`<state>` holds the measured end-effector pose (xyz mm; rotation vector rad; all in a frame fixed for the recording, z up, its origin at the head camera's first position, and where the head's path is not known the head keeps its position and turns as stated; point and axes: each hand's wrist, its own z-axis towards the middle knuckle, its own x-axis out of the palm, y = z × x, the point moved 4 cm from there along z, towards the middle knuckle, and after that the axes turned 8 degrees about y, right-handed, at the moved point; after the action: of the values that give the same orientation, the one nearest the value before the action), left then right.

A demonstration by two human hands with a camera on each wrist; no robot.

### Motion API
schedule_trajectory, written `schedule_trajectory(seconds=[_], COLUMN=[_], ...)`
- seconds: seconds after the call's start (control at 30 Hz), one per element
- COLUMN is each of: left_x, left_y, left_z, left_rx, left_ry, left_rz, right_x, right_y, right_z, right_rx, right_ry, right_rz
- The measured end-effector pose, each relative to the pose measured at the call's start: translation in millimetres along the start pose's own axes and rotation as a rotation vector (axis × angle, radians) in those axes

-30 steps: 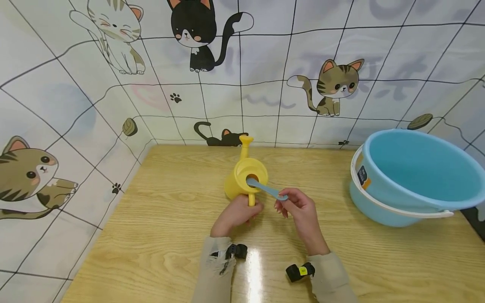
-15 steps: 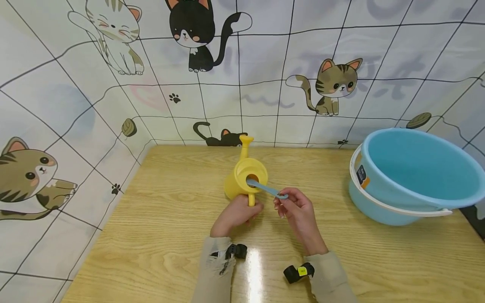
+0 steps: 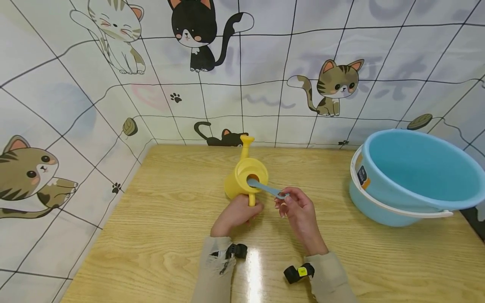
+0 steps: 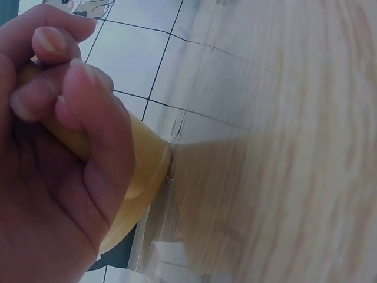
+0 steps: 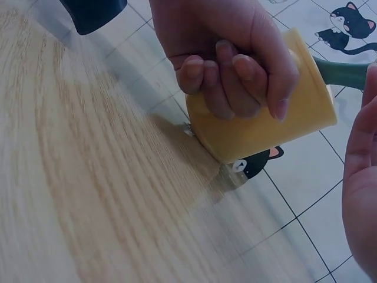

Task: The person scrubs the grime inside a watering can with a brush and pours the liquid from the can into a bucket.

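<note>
In the head view a yellow watering can (image 3: 232, 184) stands on the table, its spout pointing to the back wall. My left hand (image 3: 235, 212) grips the can's handle, with fingers curled round it in the left wrist view. From the round top opening slants a light blue long-handled tool (image 3: 268, 189); its far end is hidden inside the can. Thumb and fingers of my right hand (image 3: 302, 213) pinch the tool's outer end. The right wrist view shows the can's body (image 5: 265, 138) behind my curled left fingers, with the tool's handle (image 5: 341, 73) coming out of its mouth.
A large light blue bucket (image 3: 373, 210) with a white carrying handle (image 3: 401, 212) stands at the right of the wooden table (image 3: 163, 219). Cat-patterned tile sheeting (image 3: 265, 97) lines the back and left side, close behind the spout.
My right thumb and fingertips have shifted slightly on the end of the blue tool, which has moved a touch. The left hand and the watering can stay in place.
</note>
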<state>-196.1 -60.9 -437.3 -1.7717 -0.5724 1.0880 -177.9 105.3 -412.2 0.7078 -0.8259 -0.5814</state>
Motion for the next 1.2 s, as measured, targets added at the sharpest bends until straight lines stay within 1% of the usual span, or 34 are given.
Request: schedule_trajectory(seconds=[0.1,0.27,0.4,0.57,0.67,0.8,0.93,1.07,1.2], left_x=[-0.1,0.5,1.2,1.4,1.1,0.6,-0.1,0.1,2.0], left_y=[-0.3,-0.1,-0.2,-1.7,-2.0,-1.6,-2.0,-2.2,-2.8], left_z=[-0.2,0.1,0.5,0.5,1.1,2.1,2.1,1.0,0.1], left_rx=[-0.011,-0.022,-0.021,-0.018,-0.012,-0.008,-0.003,0.008,0.011], left_ry=[-0.004,-0.006,-0.007,-0.004,-0.006,0.001,0.007,0.003,0.003], left_rz=[0.004,0.0,0.003,-0.006,-0.005,0.017,0.033,0.032,0.028], right_x=[-2.8,-5.0,-3.8,-1.9,-0.6,4.0,12.1,20.8,30.4], right_y=[-1.9,-3.5,-3.0,-4.9,-6.7,-7.0,-4.4,-1.3,3.7], right_z=[-0.9,-2.2,-1.4,0.3,1.0,3.5,9.8,12.3,9.4], right_rx=[0.01,0.058,0.057,0.052,0.053,0.044,0.032,0.043,0.043], right_ry=[-0.043,-0.138,-0.151,-0.133,-0.123,-0.118,-0.13,-0.175,-0.181], right_rz=[0.011,0.012,0.049,0.169,0.269,0.406,0.482,0.486,0.424])
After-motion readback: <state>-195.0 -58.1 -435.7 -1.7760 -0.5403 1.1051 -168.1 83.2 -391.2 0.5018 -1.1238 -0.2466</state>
